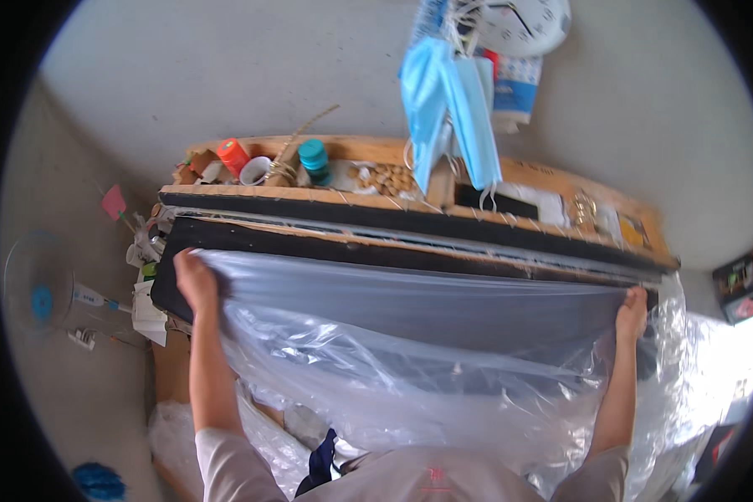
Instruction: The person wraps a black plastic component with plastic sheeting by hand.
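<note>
A wide sheet of clear plastic film (443,335) stretches between my two hands, over a long black board (276,243). My left hand (196,282) is closed on the film's upper left corner, near the board's left end. At the right end, my right hand (632,314) grips the opposite corner. The film's far edge is pulled fairly straight, while its nearer part sags in shiny folds toward my body. Behind the board runs a narrow slot with a pale strip along it, and beyond that a second black bar (309,203).
A wooden shelf tray (351,142) holds an orange container (233,154), a white cup (255,171), a teal jar (313,159) and small tan pieces (385,177). Blue face masks (452,109) hang above, beside a wall clock (527,25). A fan (40,293) stands left. More film (669,368) hangs right.
</note>
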### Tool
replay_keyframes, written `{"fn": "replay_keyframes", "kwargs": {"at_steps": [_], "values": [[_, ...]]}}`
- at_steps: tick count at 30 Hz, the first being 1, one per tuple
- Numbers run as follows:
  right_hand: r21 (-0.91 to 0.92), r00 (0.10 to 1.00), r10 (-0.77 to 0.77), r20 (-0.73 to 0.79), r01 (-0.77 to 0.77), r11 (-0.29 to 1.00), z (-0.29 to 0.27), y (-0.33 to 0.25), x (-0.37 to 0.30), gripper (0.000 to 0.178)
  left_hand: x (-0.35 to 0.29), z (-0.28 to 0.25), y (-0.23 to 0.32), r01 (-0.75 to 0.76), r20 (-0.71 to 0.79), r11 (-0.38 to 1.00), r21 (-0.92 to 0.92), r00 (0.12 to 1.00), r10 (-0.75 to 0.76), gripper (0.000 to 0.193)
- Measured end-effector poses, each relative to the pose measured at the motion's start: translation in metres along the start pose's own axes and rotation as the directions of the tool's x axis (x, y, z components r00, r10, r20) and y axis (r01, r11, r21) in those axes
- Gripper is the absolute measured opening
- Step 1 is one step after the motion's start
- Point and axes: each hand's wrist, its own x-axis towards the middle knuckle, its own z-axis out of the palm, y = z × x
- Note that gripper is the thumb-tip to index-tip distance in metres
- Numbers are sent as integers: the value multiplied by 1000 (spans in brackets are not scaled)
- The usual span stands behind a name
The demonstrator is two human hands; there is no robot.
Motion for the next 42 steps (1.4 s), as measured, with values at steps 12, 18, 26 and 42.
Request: {"fn": "replay_keyframes", "kwargs": {"at_steps": [12,18,26,42], "values": [[478,772,517,370,-635,606,2,38,61,42,24,58,49,227,11,971,-79,974,-227,28],[405,722,472,505,-682,610,-24,-45,62,63,32,61,2,116,15,990,78,993,-117,31],[251,993,-34,116,4,968,-38,-25,-51,42,23,-34,36,-38,-305,827,-561,938,-163,29],[617,421,-556,716,-754,224,-114,-194,-228,36,-89,-141,-35,-766,935,539,351,321,-153,32]]}}
